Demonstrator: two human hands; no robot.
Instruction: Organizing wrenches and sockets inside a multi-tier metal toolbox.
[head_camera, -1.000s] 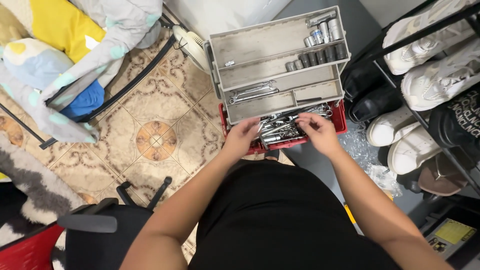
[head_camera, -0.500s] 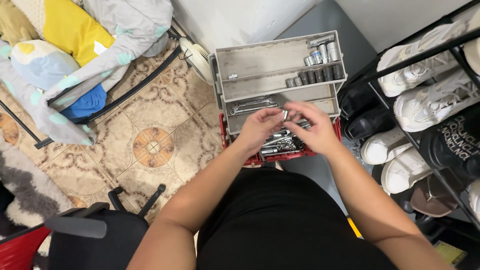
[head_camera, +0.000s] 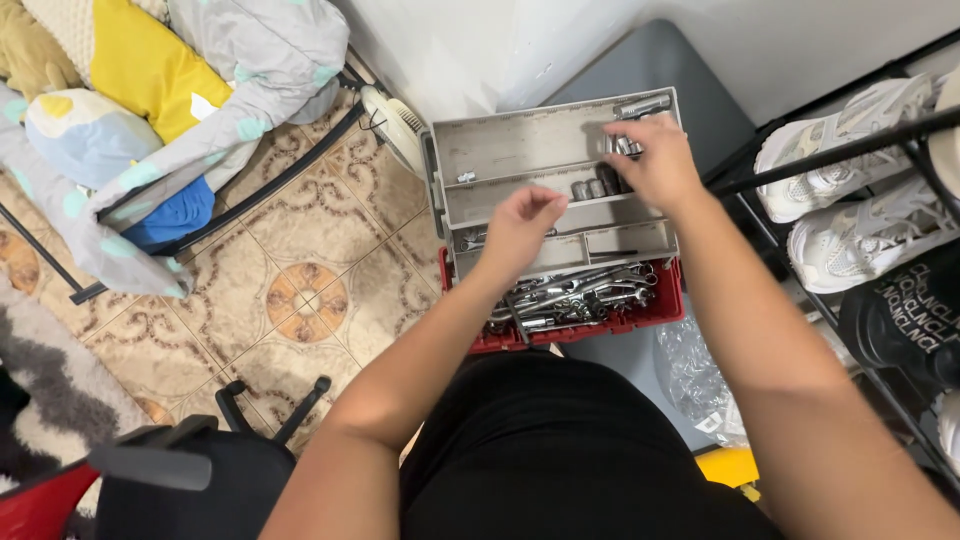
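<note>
Now the right hand (head_camera: 655, 160) is reaching up from the red toolbox (head_camera: 660, 305) to the sockets (head_camera: 595, 187) in the grey tray (head_camera: 520, 150), fingers curled over them; what it grips cannot be told. The left hand (head_camera: 520, 228) is hovering loosely curled, grasping nothing visible, over the wrenches (head_camera: 575, 295).

Under your right hand (head_camera: 655, 160) sit glossy steel sockets (head_camera: 592, 188) in a matt, scuffed grey plastic tray (head_camera: 520, 150). Nearer you, shiny chrome wrenches (head_camera: 580, 295) fill the smooth red plastic toolbox base (head_camera: 660, 305); left, glazed patterned floor tiles (head_camera: 300, 280).
</note>
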